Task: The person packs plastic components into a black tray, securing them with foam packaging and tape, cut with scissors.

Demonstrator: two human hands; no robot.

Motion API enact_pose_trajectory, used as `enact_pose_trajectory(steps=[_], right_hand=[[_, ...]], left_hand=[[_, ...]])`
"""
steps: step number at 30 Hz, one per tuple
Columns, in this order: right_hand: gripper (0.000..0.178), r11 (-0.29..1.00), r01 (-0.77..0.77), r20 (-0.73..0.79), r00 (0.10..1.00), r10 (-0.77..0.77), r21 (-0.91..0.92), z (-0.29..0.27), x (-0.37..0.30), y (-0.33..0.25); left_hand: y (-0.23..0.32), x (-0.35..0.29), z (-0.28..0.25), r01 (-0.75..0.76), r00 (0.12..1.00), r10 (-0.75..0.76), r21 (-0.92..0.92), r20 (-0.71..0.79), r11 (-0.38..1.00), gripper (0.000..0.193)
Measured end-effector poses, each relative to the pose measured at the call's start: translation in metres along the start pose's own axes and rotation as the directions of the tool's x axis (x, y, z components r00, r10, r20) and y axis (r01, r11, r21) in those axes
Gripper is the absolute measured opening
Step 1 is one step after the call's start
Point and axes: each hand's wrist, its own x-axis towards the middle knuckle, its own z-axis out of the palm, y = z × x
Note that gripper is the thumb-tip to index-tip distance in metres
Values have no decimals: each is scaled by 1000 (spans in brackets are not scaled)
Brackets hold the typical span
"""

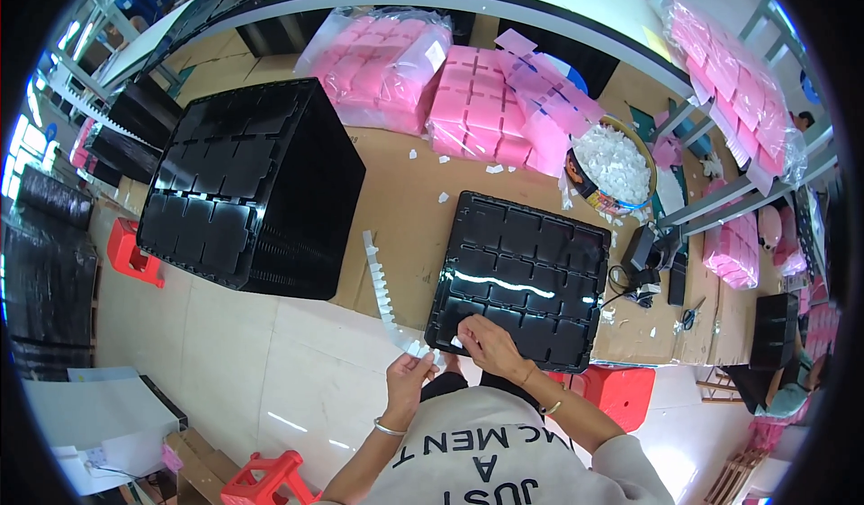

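Observation:
My left hand [410,382] pinches the near end of a long white strip with toothed tabs [382,293]. The strip trails up and away, past the left side of a black plastic tray [517,275]. This shiny tray, moulded with rows of rectangular compartments, lies flat at the table's near edge. Over its near left corner, my right hand [492,347] is closed with the fingers bent together. A small white piece shows by the fingertips; whether they grip it is hidden.
A tall stack of black trays [297,190] stands left on the cardboard-covered table [396,181]. Behind are wrapped pink bundles [382,68]. A round tub [644,201] of white scraps is at the far right, with scissors [692,314] nearer. Red stools [621,399] stand below.

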Motion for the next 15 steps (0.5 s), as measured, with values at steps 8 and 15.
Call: enact_pose_trajectory(steps=[8,15], right_hand=[[12,866,-233,83,972,220,442,-25,-17,-30],[13,948,-108,-150,976,158,301,-31,-28,-22]], left_hand=[[20,-5,44,-5,996,6,-12,83,1000,16],[29,-3,68,63,969,-66,19,239,998,13]])
